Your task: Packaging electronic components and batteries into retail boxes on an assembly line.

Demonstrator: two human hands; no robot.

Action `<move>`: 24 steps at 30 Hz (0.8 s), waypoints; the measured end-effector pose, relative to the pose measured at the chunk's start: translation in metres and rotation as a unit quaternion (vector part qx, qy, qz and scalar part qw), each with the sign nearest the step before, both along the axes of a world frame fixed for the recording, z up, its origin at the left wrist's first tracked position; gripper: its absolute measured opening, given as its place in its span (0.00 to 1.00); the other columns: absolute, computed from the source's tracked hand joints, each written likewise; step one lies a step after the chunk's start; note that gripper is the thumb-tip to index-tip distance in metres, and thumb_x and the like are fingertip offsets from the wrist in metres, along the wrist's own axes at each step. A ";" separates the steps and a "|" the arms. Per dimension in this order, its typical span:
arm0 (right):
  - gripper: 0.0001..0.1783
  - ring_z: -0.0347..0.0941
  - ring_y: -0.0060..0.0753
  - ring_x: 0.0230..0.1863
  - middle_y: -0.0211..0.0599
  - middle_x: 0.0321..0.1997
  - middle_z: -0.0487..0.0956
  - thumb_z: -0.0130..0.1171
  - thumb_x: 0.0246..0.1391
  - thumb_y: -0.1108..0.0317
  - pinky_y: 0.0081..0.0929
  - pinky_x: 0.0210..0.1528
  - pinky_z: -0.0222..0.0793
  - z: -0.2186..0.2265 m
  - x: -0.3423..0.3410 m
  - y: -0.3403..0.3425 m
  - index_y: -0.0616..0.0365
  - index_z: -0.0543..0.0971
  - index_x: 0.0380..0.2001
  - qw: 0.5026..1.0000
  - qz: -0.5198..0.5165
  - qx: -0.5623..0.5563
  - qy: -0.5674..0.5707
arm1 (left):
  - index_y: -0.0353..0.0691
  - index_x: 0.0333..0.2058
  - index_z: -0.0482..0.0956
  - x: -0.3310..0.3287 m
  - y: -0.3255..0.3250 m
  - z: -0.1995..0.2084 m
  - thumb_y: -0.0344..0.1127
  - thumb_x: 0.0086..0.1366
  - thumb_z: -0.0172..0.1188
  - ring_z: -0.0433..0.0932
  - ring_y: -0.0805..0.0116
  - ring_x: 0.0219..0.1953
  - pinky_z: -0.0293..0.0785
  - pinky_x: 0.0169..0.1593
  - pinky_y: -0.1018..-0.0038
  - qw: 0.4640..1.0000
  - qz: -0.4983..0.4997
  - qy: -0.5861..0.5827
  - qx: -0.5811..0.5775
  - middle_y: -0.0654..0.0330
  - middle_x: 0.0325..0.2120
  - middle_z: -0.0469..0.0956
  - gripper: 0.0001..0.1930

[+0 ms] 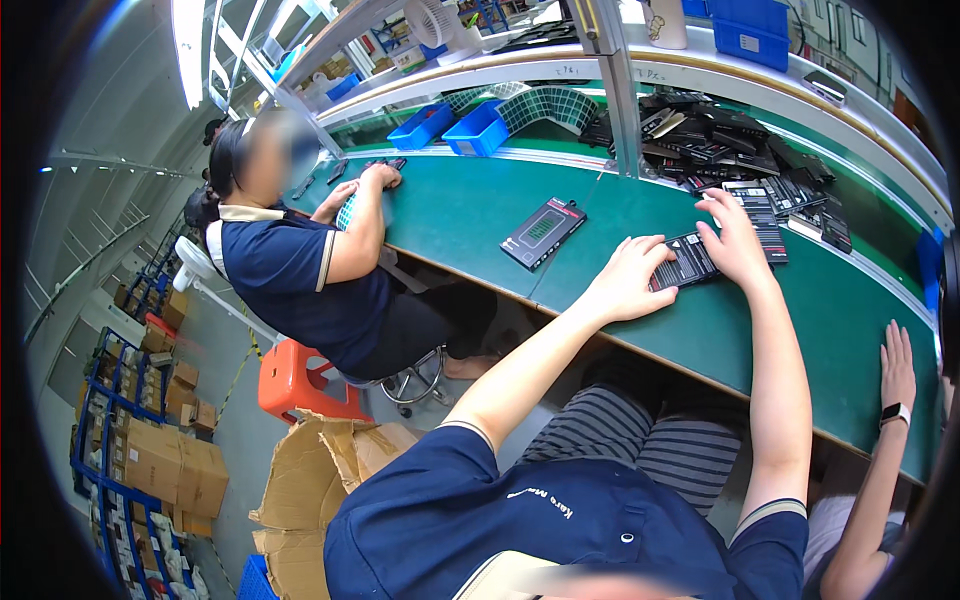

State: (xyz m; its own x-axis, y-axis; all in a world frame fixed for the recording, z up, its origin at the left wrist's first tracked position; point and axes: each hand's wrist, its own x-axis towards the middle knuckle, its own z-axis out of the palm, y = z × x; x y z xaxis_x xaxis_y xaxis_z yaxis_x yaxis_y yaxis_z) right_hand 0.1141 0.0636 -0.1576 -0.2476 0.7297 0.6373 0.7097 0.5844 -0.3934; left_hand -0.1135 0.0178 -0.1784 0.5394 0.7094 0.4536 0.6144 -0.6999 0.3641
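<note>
Fingers of the left hand (632, 282): bent, fairly narrow, on the left end of a flat black box (690, 258), thumb at the near edge, fingertips over the far side; looks like a hold. Right hand (740, 247): fingers spread wide, thumb by the box's right end, other fingers reaching past it toward the packages beyond. Can't tell if that thumb presses or just touches.

Box is between both hands on the green bench (800, 330), printed face up. Can't tell if it's dead flat or slightly lifted.

Step in hand, my read: handling this one box two-handed, likely squaring it up or checking it. Next move calls for a firm left hold and the right closing in, without dragging neighbours along.

Just beyond the right hand: more black packages (770, 232), then a loose black heap (715, 140) under the shelf (720, 74). To the left, set apart: one green-patterned carton (543, 235). Farther out: blue bins (477, 131), a co-worker (310, 250) at left, another person's hand (897, 372) at right.
</note>
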 end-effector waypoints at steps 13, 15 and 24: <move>0.13 0.65 0.50 0.67 0.50 0.65 0.70 0.63 0.57 0.70 0.42 0.67 0.60 -0.007 0.160 -0.074 0.56 0.82 0.45 0.879 -0.359 0.309 -0.058 | 0.41 0.48 0.74 -0.007 0.004 -0.019 0.53 0.54 0.68 0.65 0.48 0.63 0.52 0.69 0.40 0.997 -0.002 -0.072 -0.017 0.48 0.54 0.71 0.29; 0.12 0.66 0.52 0.65 0.54 0.65 0.69 0.62 0.56 0.68 0.43 0.64 0.63 -0.022 0.229 -0.104 0.57 0.82 0.43 0.850 -0.406 0.292 -0.163 | 0.40 0.49 0.74 -0.001 -0.002 -0.018 0.53 0.54 0.68 0.66 0.47 0.62 0.53 0.69 0.40 0.997 -0.004 -0.082 -0.009 0.48 0.53 0.72 0.29; 0.19 0.71 0.55 0.57 0.54 0.52 0.77 0.74 0.45 0.51 0.51 0.59 0.65 -0.023 0.311 -0.187 0.55 0.85 0.32 0.730 -0.587 0.233 -0.259 | 0.41 0.45 0.78 -0.009 0.004 -0.012 0.57 0.55 0.66 0.76 0.50 0.51 0.67 0.57 0.49 0.998 0.019 -0.015 0.060 0.51 0.43 0.79 0.28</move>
State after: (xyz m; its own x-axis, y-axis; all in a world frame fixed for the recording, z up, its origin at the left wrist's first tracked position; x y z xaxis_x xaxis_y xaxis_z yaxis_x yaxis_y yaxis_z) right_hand 0.4248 -0.1236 -0.1808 0.0784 0.3656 0.9275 0.8120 -0.5631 0.1534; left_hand -0.1227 0.0216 -0.1900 0.4976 0.6691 0.5520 0.6317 -0.7156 0.2980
